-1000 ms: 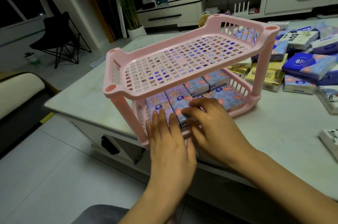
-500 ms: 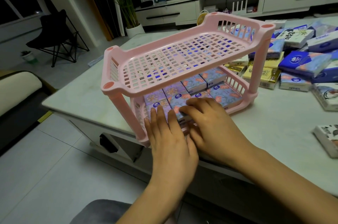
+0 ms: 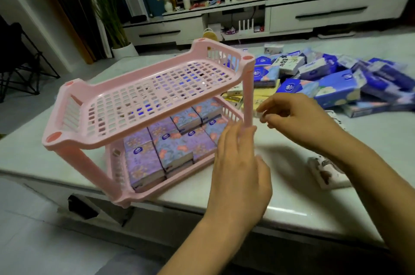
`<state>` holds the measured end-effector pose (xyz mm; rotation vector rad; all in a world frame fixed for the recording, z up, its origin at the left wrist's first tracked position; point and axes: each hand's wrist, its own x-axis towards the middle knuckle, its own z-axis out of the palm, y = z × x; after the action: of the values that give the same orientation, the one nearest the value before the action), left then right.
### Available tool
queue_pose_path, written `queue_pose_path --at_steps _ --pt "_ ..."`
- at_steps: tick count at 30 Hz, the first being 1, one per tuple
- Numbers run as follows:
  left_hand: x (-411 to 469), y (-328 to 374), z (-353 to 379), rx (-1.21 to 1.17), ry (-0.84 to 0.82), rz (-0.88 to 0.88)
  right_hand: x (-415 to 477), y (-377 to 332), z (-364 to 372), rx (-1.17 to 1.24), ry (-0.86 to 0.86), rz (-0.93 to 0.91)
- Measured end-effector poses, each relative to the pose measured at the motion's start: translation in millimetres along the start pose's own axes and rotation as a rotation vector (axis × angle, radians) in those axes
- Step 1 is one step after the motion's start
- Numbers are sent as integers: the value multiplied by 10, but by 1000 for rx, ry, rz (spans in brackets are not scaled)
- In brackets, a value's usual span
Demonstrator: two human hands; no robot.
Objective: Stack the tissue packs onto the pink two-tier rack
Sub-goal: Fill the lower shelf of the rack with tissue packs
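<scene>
Pink two-tier rack (image 3: 67,140) stands at the table's (image 3: 292,202) near edge. Lower tier is packed with purple floral tissue packs (image 3: 175,151). Left hand (image 3: 238,173) is flat, its fingers straight and together, with the tips by the near-right post (contact unclear). Right hand (image 3: 301,117) hovers just right of that post, loosely curled and blurred, gripping nothing visible. Loose packs (image 3: 332,90) are heaped on the far right of the table.

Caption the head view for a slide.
Empty left hand and right hand hover beside the pink rack; tissue packs fill its lower tier, loose packs heaped on the table.
</scene>
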<state>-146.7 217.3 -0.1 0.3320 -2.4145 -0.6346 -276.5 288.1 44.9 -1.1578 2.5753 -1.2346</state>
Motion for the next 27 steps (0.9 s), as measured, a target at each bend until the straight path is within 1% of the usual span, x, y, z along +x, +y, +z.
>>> queue_pose_path --at_steps 3,5,6,8,12,15,19,21,23,24,26,27 --pt "58 107 111 -59 -92 -9 143 275 -117 -82 191 143" --pt "100 144 175 -75 -127 -25 240 420 -129 -186 325 164" --pt "124 150 207 -87 -143 -39 285 478 -126 -259 348 173" --pt "176 164 248 -114 -149 -55 370 568 -112 -384 310 195" --pt "253 195 261 -160 -173 -92 457 702 -77 -501 188 244" --pt "276 226 261 -173 -171 -91 446 759 -65 -557 239 195" --pt "276 245 289 -205 -165 -92 367 724 -167 -436 221 213" --pt "289 282 305 -298 -155 -157 270 666 -287 -328 250 219" --pt "318 337 325 -478 -162 -289 121 588 -425 -154 269 225" --pt "339 369 334 -580 -177 -365 34 552 -487 -46 244 237" --pt "379 429 344 -795 -241 -502 -124 490 -576 120 132 252" --pt "394 459 344 -903 -282 -565 -177 475 -592 150 64 254"
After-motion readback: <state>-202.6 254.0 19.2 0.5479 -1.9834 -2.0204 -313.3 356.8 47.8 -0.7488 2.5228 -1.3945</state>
